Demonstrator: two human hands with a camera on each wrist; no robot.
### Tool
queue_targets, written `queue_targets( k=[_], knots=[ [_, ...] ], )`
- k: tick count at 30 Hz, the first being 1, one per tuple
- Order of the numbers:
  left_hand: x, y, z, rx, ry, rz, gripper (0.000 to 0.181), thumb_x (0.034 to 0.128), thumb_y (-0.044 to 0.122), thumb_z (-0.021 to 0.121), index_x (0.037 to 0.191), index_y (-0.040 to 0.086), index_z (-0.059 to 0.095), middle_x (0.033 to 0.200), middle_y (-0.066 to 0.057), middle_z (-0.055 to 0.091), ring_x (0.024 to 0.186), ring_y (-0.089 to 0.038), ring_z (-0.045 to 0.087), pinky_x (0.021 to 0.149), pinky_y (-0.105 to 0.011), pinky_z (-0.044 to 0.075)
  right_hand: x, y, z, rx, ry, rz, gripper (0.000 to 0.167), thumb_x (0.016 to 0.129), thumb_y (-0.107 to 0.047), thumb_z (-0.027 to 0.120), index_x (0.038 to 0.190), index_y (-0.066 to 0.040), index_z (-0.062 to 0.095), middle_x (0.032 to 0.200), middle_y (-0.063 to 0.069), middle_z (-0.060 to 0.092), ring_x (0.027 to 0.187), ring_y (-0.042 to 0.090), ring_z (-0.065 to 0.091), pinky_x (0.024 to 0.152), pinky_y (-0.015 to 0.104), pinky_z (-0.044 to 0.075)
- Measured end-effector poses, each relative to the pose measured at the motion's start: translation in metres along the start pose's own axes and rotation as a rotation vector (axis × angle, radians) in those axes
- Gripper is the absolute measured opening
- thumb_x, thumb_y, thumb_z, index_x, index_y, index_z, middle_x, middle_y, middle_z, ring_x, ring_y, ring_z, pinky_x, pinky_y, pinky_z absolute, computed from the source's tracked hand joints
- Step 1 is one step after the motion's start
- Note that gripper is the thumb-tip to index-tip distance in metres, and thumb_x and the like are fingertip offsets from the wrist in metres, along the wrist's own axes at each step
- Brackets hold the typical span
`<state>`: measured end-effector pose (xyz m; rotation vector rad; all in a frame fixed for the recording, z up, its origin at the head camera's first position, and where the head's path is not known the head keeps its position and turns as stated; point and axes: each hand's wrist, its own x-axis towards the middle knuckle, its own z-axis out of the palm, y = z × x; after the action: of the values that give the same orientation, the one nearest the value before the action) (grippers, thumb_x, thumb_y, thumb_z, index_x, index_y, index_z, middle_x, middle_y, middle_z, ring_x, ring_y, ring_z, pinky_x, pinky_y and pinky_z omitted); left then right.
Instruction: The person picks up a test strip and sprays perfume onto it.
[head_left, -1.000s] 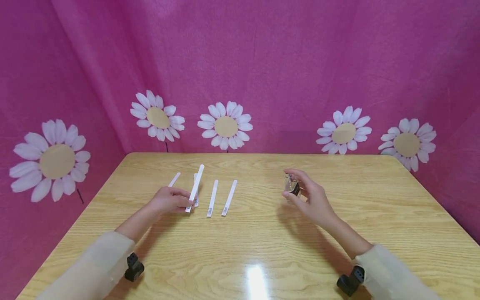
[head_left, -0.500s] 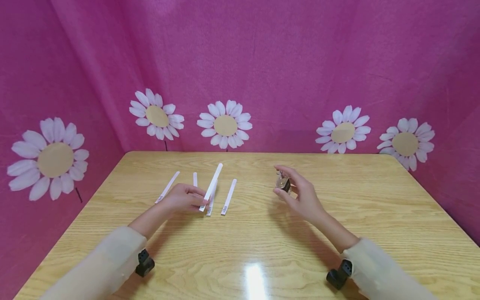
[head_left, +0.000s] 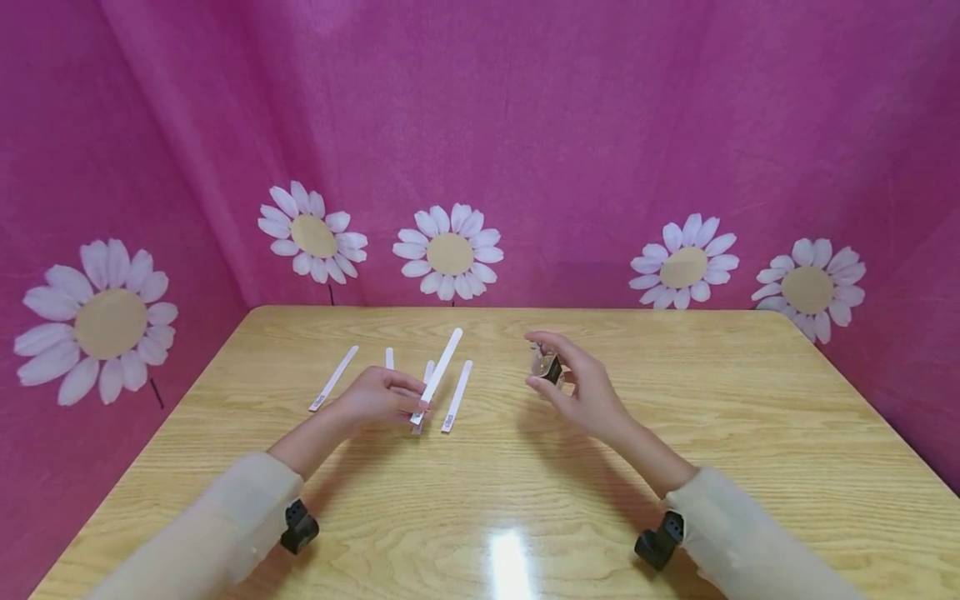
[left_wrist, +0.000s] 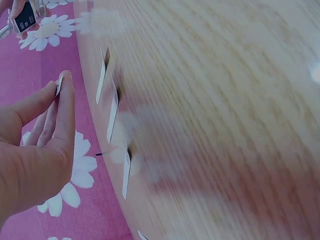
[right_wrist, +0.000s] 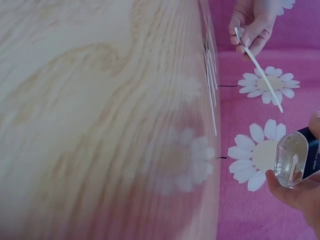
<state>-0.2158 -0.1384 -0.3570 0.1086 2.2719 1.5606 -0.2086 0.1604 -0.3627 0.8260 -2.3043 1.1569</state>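
Observation:
My left hand (head_left: 381,395) pinches the lower end of a white paper perfume test strip (head_left: 442,363), held tilted above the table. In the left wrist view, thumb and fingertips meet on that strip (left_wrist: 59,85), seen nearly edge-on. A small clear glass perfume bottle with a dark label (head_left: 550,367) is gripped by my right hand (head_left: 594,393), the index finger over its top and the thumb low on it. The right wrist view shows the bottle (right_wrist: 292,156) apart from the raised strip (right_wrist: 260,72).
Several more test strips lie on the wooden table (head_left: 480,483): one at far left (head_left: 334,379), one right of the left hand (head_left: 457,397), others partly hidden behind that hand. A pink curtain with daisies (head_left: 570,150) hangs behind the table.
My left hand has moved to the right with its strip, passing over the strips on the table. The right hand has come left with the perfume bottle, narrowing the gap.

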Motion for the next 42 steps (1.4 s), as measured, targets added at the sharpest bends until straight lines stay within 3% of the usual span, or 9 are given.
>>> queue_targets(
  k=[5,12,20,27,34,39,42],
  knots=[
    [-0.002,0.004,0.003,0.010,0.010,0.004,0.032,0.0868,0.002,0.066,0.115,-0.011,0.060,0.104,-0.025,0.071,0.085,-0.019,0.074,0.081,-0.035,0.061,0.005,-0.003,0.005,-0.046,0.008,-0.032,0.051,0.082,-0.009,0.075,0.129,-0.015,0.056,0.103,0.010,0.068,0.077,0.009,0.056,0.047,0.023,0.048],
    [-0.005,0.009,0.008,-0.014,-0.017,0.031,0.033,0.0853,-0.001,0.067,0.115,-0.014,0.059,0.099,-0.026,0.072,0.081,-0.019,0.074,0.079,-0.036,0.062,0.013,-0.009,0.012,-0.093,0.007,-0.070,0.050,0.082,-0.012,0.075,0.128,-0.014,0.056,0.094,0.007,0.067,0.058,0.010,0.048,0.043,0.016,0.039],
    [-0.007,0.013,0.011,-0.006,-0.046,0.032,0.033,0.0863,0.000,0.066,0.116,-0.013,0.060,0.100,-0.025,0.072,0.070,-0.009,0.068,0.071,-0.033,0.061,0.015,-0.013,0.018,-0.146,0.002,-0.059,0.049,0.082,-0.015,0.075,0.127,-0.015,0.057,0.109,0.009,0.071,0.087,0.018,0.065,0.074,0.036,0.056],
    [-0.008,0.014,0.013,-0.006,-0.054,0.046,0.030,0.0855,0.000,0.067,0.112,-0.013,0.061,0.092,-0.022,0.074,0.062,-0.007,0.064,0.070,-0.033,0.061,0.014,-0.016,0.021,-0.158,0.034,-0.036,0.047,0.080,-0.015,0.077,0.123,-0.015,0.059,0.097,0.007,0.071,0.078,0.015,0.063,0.068,0.032,0.054],
    [-0.009,0.013,0.012,0.034,-0.031,0.045,0.031,0.0851,0.002,0.068,0.112,-0.012,0.062,0.095,-0.021,0.074,0.068,-0.008,0.068,0.075,-0.036,0.062,0.015,-0.019,0.018,-0.146,0.092,-0.008,0.051,0.079,-0.014,0.078,0.126,-0.013,0.058,0.097,0.009,0.069,0.064,0.014,0.055,0.048,0.023,0.045],
    [-0.009,0.011,0.011,0.043,-0.017,0.045,0.032,0.0849,0.002,0.069,0.113,-0.011,0.063,0.095,-0.019,0.074,0.073,-0.008,0.069,0.076,-0.035,0.062,0.013,-0.017,0.018,-0.160,0.115,-0.025,0.049,0.076,-0.011,0.079,0.122,-0.011,0.060,0.093,0.010,0.070,0.076,0.017,0.062,0.061,0.034,0.053],
    [-0.009,0.009,0.011,0.044,-0.016,0.048,0.031,0.0847,0.002,0.069,0.112,-0.011,0.063,0.095,-0.020,0.074,0.073,-0.008,0.069,0.075,-0.034,0.062,0.011,-0.016,0.019,-0.163,0.128,-0.025,0.049,0.075,-0.011,0.080,0.121,-0.010,0.061,0.094,0.010,0.070,0.073,0.016,0.061,0.057,0.029,0.052]
  ],
)
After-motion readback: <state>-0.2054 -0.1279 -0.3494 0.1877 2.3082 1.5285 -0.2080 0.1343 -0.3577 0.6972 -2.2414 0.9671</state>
